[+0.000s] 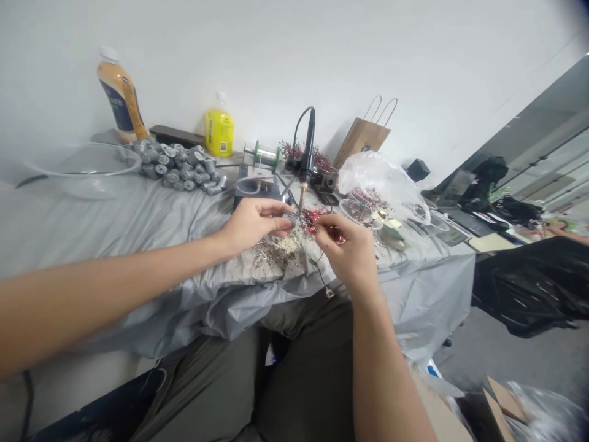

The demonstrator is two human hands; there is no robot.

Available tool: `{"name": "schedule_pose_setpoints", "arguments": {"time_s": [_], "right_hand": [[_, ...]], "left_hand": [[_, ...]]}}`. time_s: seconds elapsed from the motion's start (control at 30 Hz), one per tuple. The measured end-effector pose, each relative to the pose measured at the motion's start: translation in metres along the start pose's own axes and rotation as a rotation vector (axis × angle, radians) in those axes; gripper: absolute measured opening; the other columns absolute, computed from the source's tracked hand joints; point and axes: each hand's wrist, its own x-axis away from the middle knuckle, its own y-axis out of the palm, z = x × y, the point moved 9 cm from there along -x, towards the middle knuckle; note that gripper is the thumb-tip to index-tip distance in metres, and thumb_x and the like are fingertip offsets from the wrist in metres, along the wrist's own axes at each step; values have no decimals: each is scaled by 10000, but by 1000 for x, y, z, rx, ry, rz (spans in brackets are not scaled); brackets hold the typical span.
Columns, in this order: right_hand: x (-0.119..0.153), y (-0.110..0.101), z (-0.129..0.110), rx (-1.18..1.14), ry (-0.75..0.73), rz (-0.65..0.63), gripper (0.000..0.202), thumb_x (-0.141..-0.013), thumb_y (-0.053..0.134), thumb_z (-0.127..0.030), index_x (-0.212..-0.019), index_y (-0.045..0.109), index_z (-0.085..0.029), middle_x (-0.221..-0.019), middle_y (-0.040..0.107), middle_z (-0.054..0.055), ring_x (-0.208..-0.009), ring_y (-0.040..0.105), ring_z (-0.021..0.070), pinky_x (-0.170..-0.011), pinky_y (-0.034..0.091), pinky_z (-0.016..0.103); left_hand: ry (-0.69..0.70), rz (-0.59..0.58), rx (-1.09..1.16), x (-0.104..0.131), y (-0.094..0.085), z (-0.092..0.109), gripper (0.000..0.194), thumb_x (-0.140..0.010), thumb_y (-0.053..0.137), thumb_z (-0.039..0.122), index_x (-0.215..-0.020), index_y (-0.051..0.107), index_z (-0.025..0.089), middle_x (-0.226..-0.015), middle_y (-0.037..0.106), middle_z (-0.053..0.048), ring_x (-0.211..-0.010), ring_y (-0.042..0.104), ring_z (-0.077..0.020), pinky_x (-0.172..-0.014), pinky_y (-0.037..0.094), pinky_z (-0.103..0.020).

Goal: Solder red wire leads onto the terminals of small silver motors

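Bottles [219, 130] number two, soldering irons [308, 147] one, left grip [253, 224] holding one cylinder [291, 220].

Odds and ends around you, before a pale wall [276, 49]
To your left stands an orange bottle [120, 101] with a white cap; a yellow bottle [219, 130] stands apart from it, farther right. Past that, you have a brown paper bag [361, 142] with two looped handles. Low on your right, an open cardboard box [506, 400] sits beside crumpled clear plastic [550, 408].

The right hand [347, 248] partly hides the red wires [311, 219] behind it.
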Motion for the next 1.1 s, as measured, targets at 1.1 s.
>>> {"name": "schedule_pose_setpoints", "arguments": {"time_s": [1.1], "right_hand": [[-3,-3,-4,-5,22,49,139,-904,654,-285,-849,762,-218,-700,668,-2,-624,555,146,-630,453,281]], "left_hand": [[29,-9,23,-4,1,2,353,-773,990,269,-1043,812,128,-924,835,-79,-848,829,-227,-845,705,-364]]}}
